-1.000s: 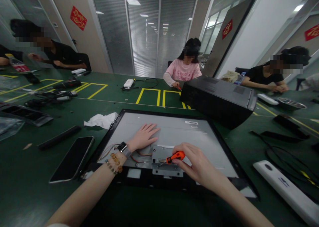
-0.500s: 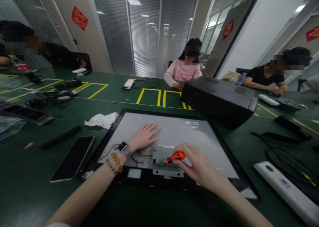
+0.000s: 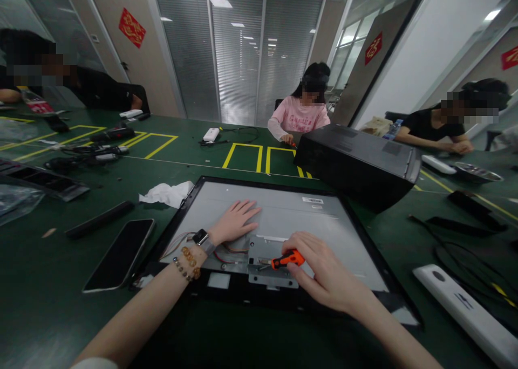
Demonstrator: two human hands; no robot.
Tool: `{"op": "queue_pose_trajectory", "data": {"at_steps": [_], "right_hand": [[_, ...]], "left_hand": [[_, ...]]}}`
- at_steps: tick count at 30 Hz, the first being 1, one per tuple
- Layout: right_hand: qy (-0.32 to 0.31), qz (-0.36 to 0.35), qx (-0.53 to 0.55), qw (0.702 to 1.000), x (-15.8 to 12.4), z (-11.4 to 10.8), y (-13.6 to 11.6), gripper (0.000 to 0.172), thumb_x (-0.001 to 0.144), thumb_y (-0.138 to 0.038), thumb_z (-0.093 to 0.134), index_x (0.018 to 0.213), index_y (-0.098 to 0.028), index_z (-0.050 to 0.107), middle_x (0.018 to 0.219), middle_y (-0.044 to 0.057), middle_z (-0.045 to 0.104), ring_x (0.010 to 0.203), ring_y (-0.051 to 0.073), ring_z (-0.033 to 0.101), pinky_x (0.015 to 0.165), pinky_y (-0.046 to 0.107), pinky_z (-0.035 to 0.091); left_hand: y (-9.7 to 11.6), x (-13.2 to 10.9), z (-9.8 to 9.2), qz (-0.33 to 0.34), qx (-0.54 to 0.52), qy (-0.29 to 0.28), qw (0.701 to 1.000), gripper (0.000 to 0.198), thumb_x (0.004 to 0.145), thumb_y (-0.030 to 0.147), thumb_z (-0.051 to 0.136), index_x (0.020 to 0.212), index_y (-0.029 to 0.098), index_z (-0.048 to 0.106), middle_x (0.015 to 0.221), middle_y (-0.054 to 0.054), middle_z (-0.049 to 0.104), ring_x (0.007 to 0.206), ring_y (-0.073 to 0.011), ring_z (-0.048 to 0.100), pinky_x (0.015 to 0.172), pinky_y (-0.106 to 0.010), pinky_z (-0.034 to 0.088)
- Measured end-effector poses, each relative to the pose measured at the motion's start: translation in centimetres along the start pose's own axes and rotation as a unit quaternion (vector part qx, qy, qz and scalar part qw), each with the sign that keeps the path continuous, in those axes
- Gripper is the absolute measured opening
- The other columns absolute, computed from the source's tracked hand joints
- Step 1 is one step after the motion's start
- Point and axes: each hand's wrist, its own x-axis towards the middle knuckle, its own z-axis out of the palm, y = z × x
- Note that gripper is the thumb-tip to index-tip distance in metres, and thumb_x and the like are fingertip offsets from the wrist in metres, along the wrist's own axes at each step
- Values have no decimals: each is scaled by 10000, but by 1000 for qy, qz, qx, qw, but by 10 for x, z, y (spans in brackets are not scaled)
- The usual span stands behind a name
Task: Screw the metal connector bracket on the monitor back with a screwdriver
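Note:
A flat display panel (image 3: 275, 207) with a grey metal back and black frame lies on the green table in front of me. My left hand (image 3: 237, 221) rests on that back, fingers spread, holding nothing. In my right hand (image 3: 318, 269) is an orange and black screwdriver (image 3: 288, 258), gripped by its handle. Its shaft points left and down at a small metal bracket box (image 3: 273, 279) near the panel's lower edge. Whether the tip sits in a screw is too small to tell. Thin coloured wires (image 3: 226, 248) run out from the box's left side.
Left of the panel lie a phone (image 3: 121, 255), a black bar (image 3: 99, 219) and a crumpled tissue (image 3: 167, 195). A large black casing (image 3: 356, 161) stands behind its right corner. A white device (image 3: 461, 304) and black cables lie to the right. Several people sit around the table.
My right hand's fingers have shifted slightly on the screwdriver handle. The left hand stays flat on the panel, and the whole view has shifted a little.

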Motion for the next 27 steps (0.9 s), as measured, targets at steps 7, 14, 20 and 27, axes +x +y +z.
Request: {"op": "queue_pose_trajectory", "data": {"at_steps": [7,14,20,27], "right_hand": [[4,22,41,999,2,0,0,152,992,-245,444,977,-192,586,921,66,608,845,198,578,734,331,470],[85,16,6,996,4,5,9,377,969,-488,508,830,-166,646,702,29,618,635,162,571,574,273,416],[113,-1,-56,992,2,9,17,460,949,-544,512,722,-170,656,620,26,619,545,139,549,520,259,375],[125,-5,-154,980,2,9,18,549,988,-538,426,581,-187,538,524,0,506,477,122,447,489,268,286]], "left_hand": [[2,0,-4,-3,7,-10,1000,523,1018,531,366,1475,276,381,1568,-63,323,1429,-259,297,1157,-438,202],[0,0,0,-1,9,-6,1000,522,1019,548,351,1470,287,382,1566,-61,328,1419,-259,315,1148,-438,211],[0,0,-1,1,7,-9,1000,527,1016,546,369,1477,290,371,1569,-60,321,1425,-256,305,1155,-437,204],[0,0,-1,-2,6,-12,1000,523,1017,532,383,1481,290,363,1573,-58,312,1433,-258,287,1158,-444,201]]}}
